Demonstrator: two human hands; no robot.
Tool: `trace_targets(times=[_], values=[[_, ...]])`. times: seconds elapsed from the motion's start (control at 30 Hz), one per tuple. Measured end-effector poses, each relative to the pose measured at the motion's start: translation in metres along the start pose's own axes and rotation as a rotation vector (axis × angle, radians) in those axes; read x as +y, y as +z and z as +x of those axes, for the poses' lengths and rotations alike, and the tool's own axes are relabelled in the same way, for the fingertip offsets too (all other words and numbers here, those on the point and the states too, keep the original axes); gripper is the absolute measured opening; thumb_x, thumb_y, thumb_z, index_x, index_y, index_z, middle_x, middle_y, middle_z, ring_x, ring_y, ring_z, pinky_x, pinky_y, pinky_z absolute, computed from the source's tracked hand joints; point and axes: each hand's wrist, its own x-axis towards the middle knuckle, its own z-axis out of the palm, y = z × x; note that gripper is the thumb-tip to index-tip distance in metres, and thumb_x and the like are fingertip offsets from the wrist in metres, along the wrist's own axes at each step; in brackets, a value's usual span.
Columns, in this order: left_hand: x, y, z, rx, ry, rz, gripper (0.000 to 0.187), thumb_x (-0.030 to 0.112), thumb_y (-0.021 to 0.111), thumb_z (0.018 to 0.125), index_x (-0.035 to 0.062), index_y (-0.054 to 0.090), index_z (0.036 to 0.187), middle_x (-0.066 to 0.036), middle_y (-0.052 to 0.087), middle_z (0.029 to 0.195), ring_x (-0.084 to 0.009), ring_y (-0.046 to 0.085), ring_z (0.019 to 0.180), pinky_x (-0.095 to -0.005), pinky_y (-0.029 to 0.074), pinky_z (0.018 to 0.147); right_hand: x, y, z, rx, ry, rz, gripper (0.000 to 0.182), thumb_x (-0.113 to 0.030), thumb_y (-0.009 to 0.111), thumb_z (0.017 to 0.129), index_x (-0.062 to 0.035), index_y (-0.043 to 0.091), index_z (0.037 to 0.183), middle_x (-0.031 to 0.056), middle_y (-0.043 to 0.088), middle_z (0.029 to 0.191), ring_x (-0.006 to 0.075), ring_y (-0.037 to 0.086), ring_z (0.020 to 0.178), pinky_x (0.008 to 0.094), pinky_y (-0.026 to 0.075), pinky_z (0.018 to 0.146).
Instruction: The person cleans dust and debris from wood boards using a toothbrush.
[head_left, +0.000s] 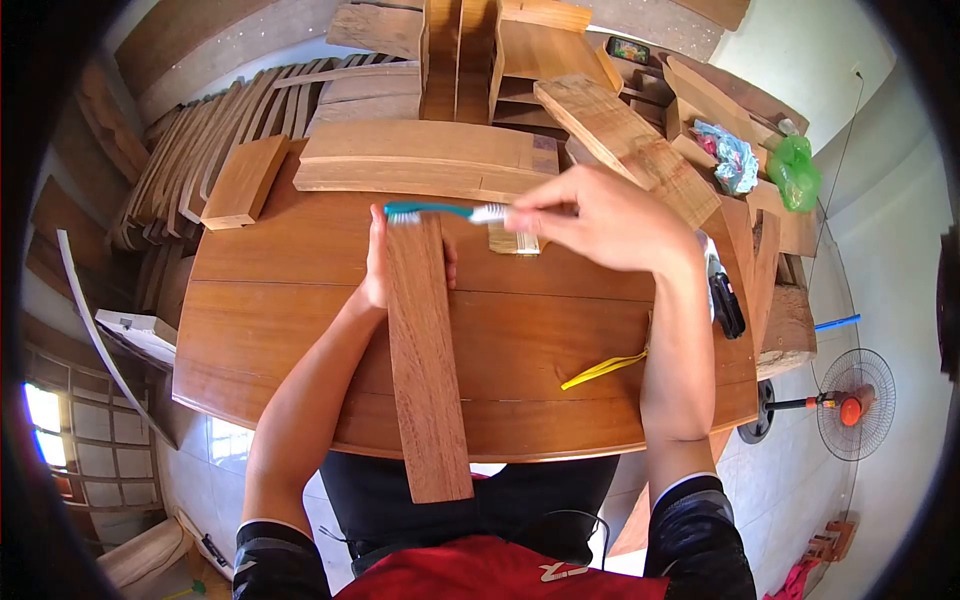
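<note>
My left hand (377, 262) grips a long brown wooden board (428, 370) near its far end, thumb on the left side and fingertips showing on the right. The board's near end sticks out past the table's front edge. My right hand (585, 215) holds a teal and white toothbrush (445, 210) by its handle. The bristles point down at the board's far end; whether they touch it is hard to tell. Behind the toothbrush, a small pale block or brush (514, 240) lies on the table (290, 330), partly hidden.
Curved wooden pieces (420, 160) lie along the table's back edge, with a wooden block (246, 182) at left and a plank (630, 150) at right. A yellow strap (603, 371) and a black object (727, 305) are at the right. A fan (853, 408) stands beyond.
</note>
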Motion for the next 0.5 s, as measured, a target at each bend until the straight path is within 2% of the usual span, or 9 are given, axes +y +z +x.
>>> trace_targets(times=[0.03,0.07,0.1,0.2,0.27,0.3,0.37,0.4,0.5], values=[[0.003,0.003,0.001,-0.024,0.003,-0.022,0.124,0.105,0.011,0.077,-0.0009,0.067,0.108,-0.015,0.071,0.092,-0.0271,0.069,0.079,-0.0411,0.057,0.078,-0.018,-0.006,-0.010,-0.077,-0.006,-0.013,0.032,-0.035,0.076,0.097,-0.0109,0.080,0.117,0.0085,0.081,0.096,0.0160,0.071,0.082,0.0318,0.053,0.077],[0.007,0.004,0.000,0.007,0.038,0.200,0.124,0.105,0.012,0.077,-0.0010,0.068,0.107,-0.015,0.070,0.090,-0.0275,0.069,0.079,-0.0408,0.057,0.078,-0.027,-0.007,-0.016,-0.156,-0.008,-0.024,0.032,-0.035,0.077,0.097,-0.0105,0.080,0.117,0.0085,0.081,0.096,0.0155,0.070,0.082,0.0320,0.053,0.077],[0.007,0.003,0.000,-0.013,0.040,0.187,0.123,0.105,0.012,0.077,-0.0010,0.068,0.107,-0.014,0.070,0.090,-0.0275,0.069,0.079,-0.0409,0.057,0.078,-0.021,-0.005,-0.019,-0.198,-0.122,0.046,0.032,-0.034,0.077,0.096,-0.0096,0.080,0.117,0.0083,0.081,0.097,0.0148,0.070,0.082,0.0321,0.054,0.079],[0.003,-0.004,0.001,-0.078,-0.002,0.069,0.122,0.104,0.013,0.078,-0.0009,0.068,0.106,-0.013,0.069,0.090,-0.0274,0.069,0.083,-0.0410,0.056,0.079,-0.011,-0.008,-0.011,-0.104,0.023,-0.023,0.031,-0.033,0.078,0.095,-0.0097,0.080,0.116,0.0078,0.081,0.098,0.0153,0.071,0.083,0.0316,0.054,0.081],[0.003,0.006,-0.002,0.018,-0.023,-0.010,0.122,0.104,0.013,0.079,-0.0011,0.068,0.106,-0.013,0.069,0.089,-0.0275,0.069,0.083,-0.0407,0.056,0.079,0.003,-0.002,-0.004,0.014,0.029,0.039,0.030,-0.032,0.078,0.095,-0.0104,0.081,0.115,0.0076,0.081,0.098,0.0158,0.071,0.083,0.0317,0.054,0.080],[0.004,0.008,-0.002,0.066,-0.032,-0.047,0.122,0.104,0.013,0.079,-0.0013,0.068,0.106,-0.013,0.069,0.089,-0.0275,0.069,0.083,-0.0406,0.056,0.079,-0.002,-0.003,-0.008,-0.040,-0.024,0.027,0.030,-0.032,0.078,0.095,-0.0099,0.080,0.116,0.0078,0.081,0.098,0.0155,0.071,0.083,0.0315,0.054,0.080],[0.007,0.004,0.002,-0.007,0.058,0.186,0.122,0.105,0.014,0.078,-0.0015,0.068,0.106,-0.014,0.068,0.090,-0.0276,0.068,0.083,-0.0407,0.056,0.079,-0.019,-0.006,-0.021,-0.151,-0.123,0.005,0.031,-0.032,0.077,0.096,-0.0089,0.080,0.116,0.0083,0.081,0.098,0.0147,0.070,0.083,0.0312,0.054,0.078],[0.006,0.002,0.002,-0.043,0.096,0.298,0.123,0.105,0.015,0.077,-0.0016,0.068,0.107,-0.014,0.068,0.091,-0.0277,0.068,0.083,-0.0407,0.056,0.080,-0.024,-0.011,-0.020,-0.174,-0.044,-0.016,0.030,-0.032,0.076,0.097,-0.0088,0.080,0.116,0.0092,0.080,0.097,0.0143,0.069,0.082,0.0312,0.053,0.077],[0.005,-0.003,0.002,-0.098,0.031,0.115,0.123,0.106,0.016,0.077,-0.0017,0.068,0.106,-0.015,0.068,0.092,-0.0273,0.068,0.082,-0.0404,0.056,0.079,-0.002,-0.004,-0.004,0.018,0.063,0.011,0.029,-0.031,0.076,0.096,-0.0098,0.080,0.116,0.0088,0.080,0.096,0.0148,0.069,0.080,0.0322,0.052,0.075]])
